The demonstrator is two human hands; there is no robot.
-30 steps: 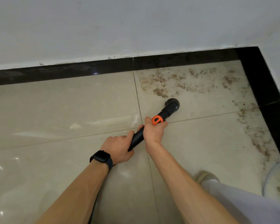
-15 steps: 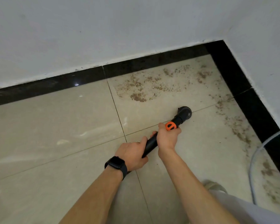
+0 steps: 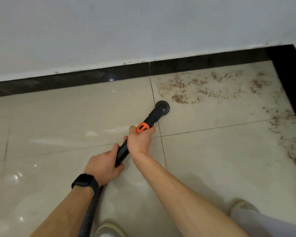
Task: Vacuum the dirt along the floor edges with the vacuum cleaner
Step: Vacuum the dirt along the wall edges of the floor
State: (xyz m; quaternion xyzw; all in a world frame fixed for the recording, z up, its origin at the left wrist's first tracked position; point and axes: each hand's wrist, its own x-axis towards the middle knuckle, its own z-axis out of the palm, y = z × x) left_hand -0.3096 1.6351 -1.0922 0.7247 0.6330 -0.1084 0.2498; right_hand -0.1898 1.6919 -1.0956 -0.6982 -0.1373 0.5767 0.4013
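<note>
A black vacuum wand point(image 3: 123, 151) with an orange collar point(image 3: 142, 127) slants up to a round black nozzle point(image 3: 161, 108) resting on the beige tile. My right hand point(image 3: 140, 141) grips the wand just below the collar. My left hand point(image 3: 103, 165), with a black watch on the wrist, grips the wand's rear end. A ribbed grey hose point(image 3: 90, 212) trails back under my left forearm. Brown dirt point(image 3: 195, 89) lies just beyond the nozzle along the back skirting. More dirt point(image 3: 292, 144) runs along the right edge.
Black skirting point(image 3: 75, 81) runs under a white wall point(image 3: 126, 31) at the back, and more skirting point(image 3: 290, 79) forms the corner at the right. My two shoes point(image 3: 109, 229) point(image 3: 243, 205) stand on the tiles near the bottom edge.
The nozzle has swung from the tile seam toward the left end of the back dirt patch. The view has shifted left, so the corner sits farther right.
</note>
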